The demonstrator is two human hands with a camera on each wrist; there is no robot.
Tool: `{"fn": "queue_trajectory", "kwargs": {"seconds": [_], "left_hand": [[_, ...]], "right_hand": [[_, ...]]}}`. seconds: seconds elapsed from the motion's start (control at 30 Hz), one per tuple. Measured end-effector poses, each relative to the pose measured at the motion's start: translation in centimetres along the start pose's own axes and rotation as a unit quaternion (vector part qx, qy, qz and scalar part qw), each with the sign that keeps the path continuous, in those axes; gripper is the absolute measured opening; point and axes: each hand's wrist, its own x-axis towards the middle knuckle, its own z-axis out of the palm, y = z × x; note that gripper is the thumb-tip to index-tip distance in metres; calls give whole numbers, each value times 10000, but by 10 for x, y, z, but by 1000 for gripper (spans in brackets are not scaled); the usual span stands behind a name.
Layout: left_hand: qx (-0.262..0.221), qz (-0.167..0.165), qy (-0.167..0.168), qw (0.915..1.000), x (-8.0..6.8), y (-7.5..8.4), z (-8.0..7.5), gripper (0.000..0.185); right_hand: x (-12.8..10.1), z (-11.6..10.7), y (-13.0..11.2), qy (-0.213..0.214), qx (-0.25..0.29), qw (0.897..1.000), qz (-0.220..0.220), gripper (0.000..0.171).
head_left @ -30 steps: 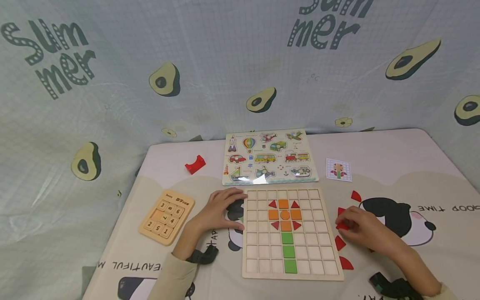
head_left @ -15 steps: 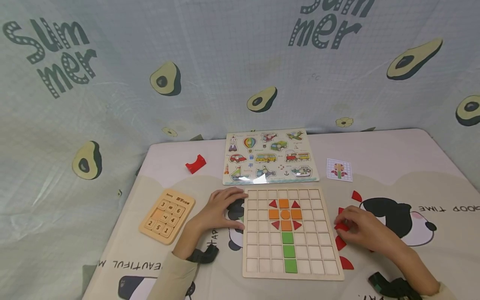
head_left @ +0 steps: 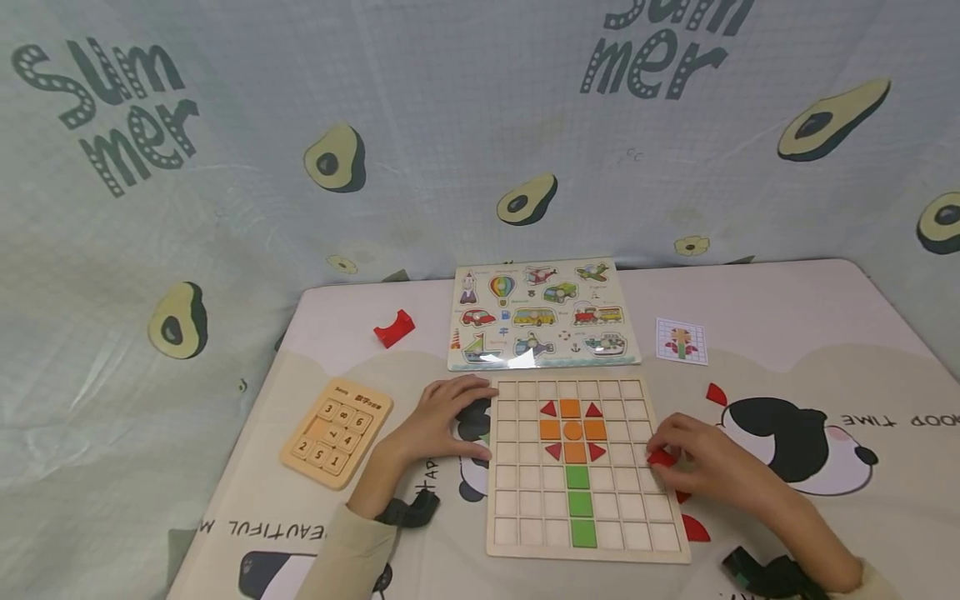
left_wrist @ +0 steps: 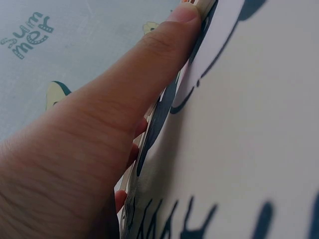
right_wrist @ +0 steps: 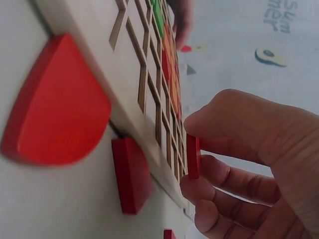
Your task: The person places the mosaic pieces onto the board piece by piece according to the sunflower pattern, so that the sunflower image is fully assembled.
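My right hand [head_left: 705,462] pinches a thin red wooden tile [head_left: 662,458] between thumb and fingers, over the right edge of the wooden grid board [head_left: 525,479]. In the right wrist view the tile [right_wrist: 193,157] appears edge-on. My left hand [head_left: 435,421] rests spread at the board's left edge, its thumb [left_wrist: 159,42] and fingertips touching the side. On the board, orange squares [head_left: 570,408] surround an orange circle [head_left: 572,430], with red triangles [head_left: 593,410] at the corners. Three green squares [head_left: 577,477] run down below them.
Loose red pieces lie right of the board, among them a rounded one [right_wrist: 57,107] and an angular one [right_wrist: 130,174]. A pattern card [head_left: 682,342] and a vehicle puzzle [head_left: 543,312] lie behind. A number puzzle [head_left: 337,433] and a red notched block [head_left: 394,329] are leftward.
My right hand has moved left with the red tile, from among the loose pieces to the board's right edge. The left hand stays at the board's left edge.
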Motion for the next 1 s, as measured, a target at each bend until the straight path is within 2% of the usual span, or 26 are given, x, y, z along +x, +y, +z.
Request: {"fn": "queue_trajectory", "kwargs": {"seconds": [0.47, 0.7, 0.8, 0.9, 1.0], "left_hand": [[37, -10, -19, 10000, 1, 2, -1, 84], [82, 27, 33, 10000, 1, 2, 0, 83], [51, 40, 54, 10000, 1, 2, 0, 83], [36, 88, 83, 9999, 0, 3, 0, 83], [47, 98, 92, 9999, 0, 3, -1, 83]], "right_hand": [[10, 26, -21, -424, 110, 9986, -292, 15], [14, 35, -25, -320, -367, 9984, -282, 20], [15, 35, -26, -317, -409, 9982, -306, 19], [14, 32, -25, -358, -420, 9972, -498, 15], [12, 28, -21, -455, -454, 9938, -903, 26]]}}
